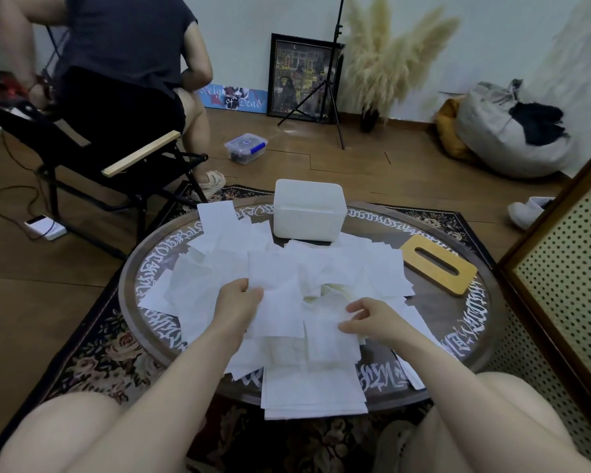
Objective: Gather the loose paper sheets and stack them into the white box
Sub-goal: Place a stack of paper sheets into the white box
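A patterned floral rug (93, 349) covers the wooden floor under a round glass-topped table (471, 322) whose rim carries white calligraphy. At the upper left a second person (127, 63) sits in a black folding chair (82, 145) with a pale wooden armrest. To the right stands a perforated cane-panel cabinet (560, 274), and beyond it a grey tied bundle (502, 128) lies against the wall. Pampas grass (386, 59) rises from a dark vase beside a black tripod stand (331, 87) and a framed picture (301, 76) leaning on the wall.

Loose paper sheets (321, 268) — white and overlapping — spread across most of the tabletop, with some hanging over the near edge. The white box (309, 209) stands at the far side of the table, open at the top, its near wall touching the pile; what lies inside it cannot be told. Just right of the pile lies a yellow wooden lid (439, 266) with 1 oblong slot, flat on the glass.

A clear plastic container (246, 147) with blue clips sits on the floor beyond the table, and a white power bank (45, 227) lies at the left with a cable.

The left hand (236, 303) pinches the edge of 1 sheet between thumb and fingers. The right hand (369, 319) has its fingers curled over the sheets in the near part of the pile, fingertips pinching at the paper.
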Demonstrator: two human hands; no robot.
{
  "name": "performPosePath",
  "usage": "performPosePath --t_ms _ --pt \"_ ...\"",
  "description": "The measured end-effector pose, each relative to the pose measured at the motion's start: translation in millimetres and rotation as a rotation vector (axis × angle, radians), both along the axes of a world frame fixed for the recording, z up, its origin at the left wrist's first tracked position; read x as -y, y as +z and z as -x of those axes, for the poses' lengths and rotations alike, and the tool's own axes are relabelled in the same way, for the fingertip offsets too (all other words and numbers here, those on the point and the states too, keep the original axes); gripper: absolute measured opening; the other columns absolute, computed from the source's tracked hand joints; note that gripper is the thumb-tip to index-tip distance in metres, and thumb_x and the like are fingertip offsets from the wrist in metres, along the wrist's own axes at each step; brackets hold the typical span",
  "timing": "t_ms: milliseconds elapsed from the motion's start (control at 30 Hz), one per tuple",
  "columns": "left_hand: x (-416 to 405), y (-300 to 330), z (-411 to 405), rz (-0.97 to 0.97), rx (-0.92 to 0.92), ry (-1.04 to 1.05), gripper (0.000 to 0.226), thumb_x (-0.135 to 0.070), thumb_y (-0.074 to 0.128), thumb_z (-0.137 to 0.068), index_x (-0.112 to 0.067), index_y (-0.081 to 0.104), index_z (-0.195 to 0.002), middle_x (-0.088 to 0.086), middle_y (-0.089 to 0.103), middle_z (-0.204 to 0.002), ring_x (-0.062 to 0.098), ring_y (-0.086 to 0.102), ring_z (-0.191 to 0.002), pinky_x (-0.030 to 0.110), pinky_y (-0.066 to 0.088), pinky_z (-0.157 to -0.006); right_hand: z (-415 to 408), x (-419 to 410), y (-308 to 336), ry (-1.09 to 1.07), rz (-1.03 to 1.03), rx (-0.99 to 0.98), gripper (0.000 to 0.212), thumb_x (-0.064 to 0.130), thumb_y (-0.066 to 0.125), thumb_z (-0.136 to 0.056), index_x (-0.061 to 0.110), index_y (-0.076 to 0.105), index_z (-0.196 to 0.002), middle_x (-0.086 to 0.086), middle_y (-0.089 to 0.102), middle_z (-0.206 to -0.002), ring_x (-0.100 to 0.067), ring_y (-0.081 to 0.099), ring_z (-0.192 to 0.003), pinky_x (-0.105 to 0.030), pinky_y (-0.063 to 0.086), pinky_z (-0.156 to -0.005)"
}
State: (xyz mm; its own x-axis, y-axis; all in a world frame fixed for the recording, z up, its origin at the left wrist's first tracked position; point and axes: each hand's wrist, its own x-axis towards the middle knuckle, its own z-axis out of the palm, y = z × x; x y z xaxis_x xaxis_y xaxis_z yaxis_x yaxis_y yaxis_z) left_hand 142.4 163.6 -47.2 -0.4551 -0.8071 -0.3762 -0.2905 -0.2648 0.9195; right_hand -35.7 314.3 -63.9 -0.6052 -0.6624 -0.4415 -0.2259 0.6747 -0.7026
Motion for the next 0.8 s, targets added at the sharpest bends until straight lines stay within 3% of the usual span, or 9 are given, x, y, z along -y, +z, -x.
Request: performPosePath --t_ms 200,300,400,533,667,800 --pt "-0.7 1.6 -2.2 0.000 0.012 -0.011 0.025 -0.005 0.047 -0.096 -0.018 0.062 -0.080 0.010 0.067 -0.093 0.029 0.063 -0.088 0.046 0.052 -0.084 -0.5 1.4 -5.0 0.030 0.005 -0.062 0.032 0.005 0.069 -0.081 0.014 0.060 -0.110 -0.006 0.059 -0.082 -0.015 0.059 -0.065 -0.021 0.051 -0.062" --pt "0.4 1.4 -2.3 0.002 0.006 -0.001 0.026 -0.004 0.047 -0.095 -0.018 0.062 -0.079 0.010 0.067 -0.090 0.029 0.062 -0.086 0.047 0.052 -0.083 0.8 -1.2 -7.8 0.078 -0.050 -0.130 0.033 0.015 0.071 -0.080 0.021 0.060 -0.110 -0.001 0.058 -0.083 -0.016 0.061 -0.073 -0.033 0.054 -0.077" --pt "0.9 0.8 -2.8 0.003 0.001 0.000 0.026 -0.005 0.047 -0.095 -0.017 0.062 -0.078 0.011 0.066 -0.090 0.029 0.061 -0.084 0.045 0.051 -0.082 -1.9 -3.3 -10.2 0.070 -0.027 -0.126 0.029 0.022 0.075 -0.078 0.023 0.062 -0.105 0.000 0.055 -0.080 -0.016 0.059 -0.069 -0.031 0.051 -0.072" --pt "0.3 1.0 -2.4 0.002 -0.003 -0.003 0.026 -0.005 0.047 -0.094 -0.017 0.062 -0.076 0.011 0.066 -0.090 0.029 0.062 -0.085 0.047 0.052 -0.083 -6.0 -0.6 -6.6 -0.028 0.182 -0.089 0.014 0.007 0.068 -0.084 0.016 0.069 -0.094 0.000 0.053 -0.067 -0.012 0.054 -0.063 -0.021 0.047 -0.060" --pt "0.6 1.0 -2.6 -0.006 -0.009 -0.006 0.026 -0.003 0.047 -0.093 -0.016 0.063 -0.078 0.012 0.067 -0.092 0.030 0.063 -0.086 0.049 0.052 -0.084 -12.0 -0.5 7.6 -0.122 0.406 -0.017 0.016 0.001 0.064 -0.086 0.015 0.072 -0.087 0.003 0.067 -0.082 -0.011 0.059 -0.080 -0.019 0.045 -0.070" --pt "0.5 -3.5 -1.4 -0.006 -0.001 0.002 0.022 0.001 0.045 -0.091 -0.007 0.062 -0.080 0.015 0.066 -0.092 0.029 0.062 -0.083 0.038 0.049 -0.074 -13.9 -2.2 29.3 -0.243 0.669 0.051 0.020 -0.002 0.063 -0.086 0.016 0.072 -0.085 0.007 0.071 -0.084 -0.003 0.061 -0.078 -0.019 0.046 -0.072"
